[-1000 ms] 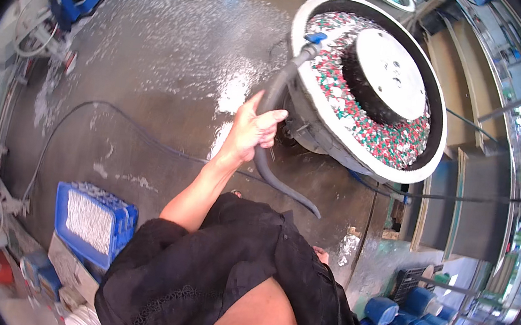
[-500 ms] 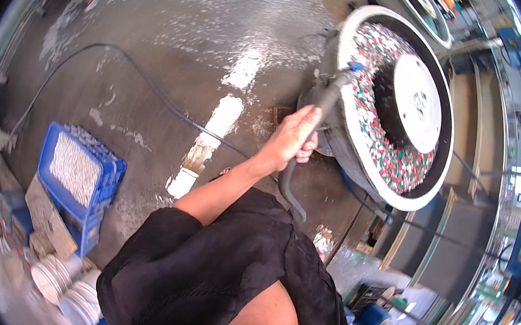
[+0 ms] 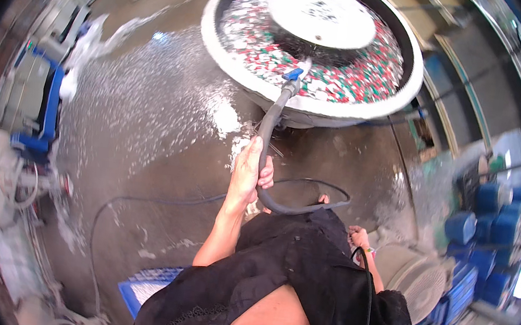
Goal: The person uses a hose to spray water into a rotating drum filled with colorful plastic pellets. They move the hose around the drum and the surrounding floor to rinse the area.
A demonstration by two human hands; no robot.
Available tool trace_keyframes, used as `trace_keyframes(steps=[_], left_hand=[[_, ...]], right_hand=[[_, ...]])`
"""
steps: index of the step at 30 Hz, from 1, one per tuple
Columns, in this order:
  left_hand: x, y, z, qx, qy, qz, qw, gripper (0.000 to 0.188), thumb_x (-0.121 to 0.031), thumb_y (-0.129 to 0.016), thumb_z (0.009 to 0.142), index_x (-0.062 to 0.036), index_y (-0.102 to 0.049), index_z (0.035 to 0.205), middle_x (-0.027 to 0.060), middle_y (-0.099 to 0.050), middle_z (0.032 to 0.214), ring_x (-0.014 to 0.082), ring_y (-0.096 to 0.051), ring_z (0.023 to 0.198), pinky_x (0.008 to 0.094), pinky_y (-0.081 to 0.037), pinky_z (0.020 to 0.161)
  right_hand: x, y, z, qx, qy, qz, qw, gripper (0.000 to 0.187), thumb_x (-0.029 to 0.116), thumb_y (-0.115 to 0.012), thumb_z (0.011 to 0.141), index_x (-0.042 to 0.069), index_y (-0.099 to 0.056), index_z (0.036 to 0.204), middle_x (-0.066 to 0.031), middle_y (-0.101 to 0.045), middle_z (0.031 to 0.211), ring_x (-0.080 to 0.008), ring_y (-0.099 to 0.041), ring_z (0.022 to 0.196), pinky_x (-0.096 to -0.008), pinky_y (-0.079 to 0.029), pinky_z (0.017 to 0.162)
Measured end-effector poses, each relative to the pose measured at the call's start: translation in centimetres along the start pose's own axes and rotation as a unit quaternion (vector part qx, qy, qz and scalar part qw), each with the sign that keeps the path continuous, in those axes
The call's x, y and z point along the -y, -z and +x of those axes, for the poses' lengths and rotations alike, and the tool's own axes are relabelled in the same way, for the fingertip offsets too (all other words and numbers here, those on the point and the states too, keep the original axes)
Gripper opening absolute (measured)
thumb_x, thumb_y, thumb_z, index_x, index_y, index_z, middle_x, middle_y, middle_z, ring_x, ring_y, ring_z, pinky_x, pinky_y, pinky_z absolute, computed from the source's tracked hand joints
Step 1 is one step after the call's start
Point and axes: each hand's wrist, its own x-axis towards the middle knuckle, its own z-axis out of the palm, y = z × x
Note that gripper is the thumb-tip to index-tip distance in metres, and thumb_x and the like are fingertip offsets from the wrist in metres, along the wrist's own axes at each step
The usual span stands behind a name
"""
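At centre, the left hand (image 3: 249,169) is wrapped around the grey hose (image 3: 269,123), which runs forward over the white-rimmed tub (image 3: 351,110); the right hand (image 3: 359,236) hangs farther off, its grip unclear.

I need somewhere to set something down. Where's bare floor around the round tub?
The widest patch is the wet floor left of the round tub, bordered leftward by the grey, blue-edged unit and nearer by the dark hose. A smaller one lies between the tub and the hose's loop. The right side is crowded with blue containers.
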Motion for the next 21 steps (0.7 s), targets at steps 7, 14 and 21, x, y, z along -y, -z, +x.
trace_keyframes(steps=[7,14,21], left_hand=[[3.0,-8.3,4.8,0.105,0.043,0.060,0.992,0.034,-0.034,-0.054,0.090,-0.0091,-0.040,0.108,-0.0032,-0.035,0.052,0.0049,-0.032,0.038,0.0211,-0.029,0.037],[4.3,-15.7,7.7,0.111,0.029,0.095,0.989,0.053,-0.016,-0.064,0.085,-0.0042,-0.035,0.127,-0.0059,-0.034,0.052,0.0041,-0.031,0.039,0.0215,-0.030,0.038],[5.7,-20.6,9.1,0.066,-0.004,0.077,0.995,0.047,-0.013,-0.060,0.087,-0.0062,-0.037,0.128,-0.0063,-0.034,0.053,0.0033,-0.031,0.039,0.0201,-0.027,0.038]], right_hand=[[-3.0,4.2,-5.1,-0.055,-0.083,-0.043,0.994,0.025,0.015,-0.051,0.086,0.008,-0.062,0.107,-0.0063,-0.057,0.063,-0.0164,-0.051,0.045,-0.0311,-0.041,0.038],[-7.7,9.2,-1.3,-0.071,-0.171,0.129,0.974,0.025,0.013,-0.052,0.080,0.008,-0.066,0.100,-0.0088,-0.060,0.069,-0.0187,-0.054,0.051,-0.0311,-0.043,0.044],[-4.4,13.7,7.7,-0.037,-0.044,0.076,0.995,0.034,0.007,-0.047,0.078,0.006,-0.063,0.108,-0.0091,-0.064,0.075,-0.0184,-0.059,0.053,-0.0313,-0.048,0.044]])
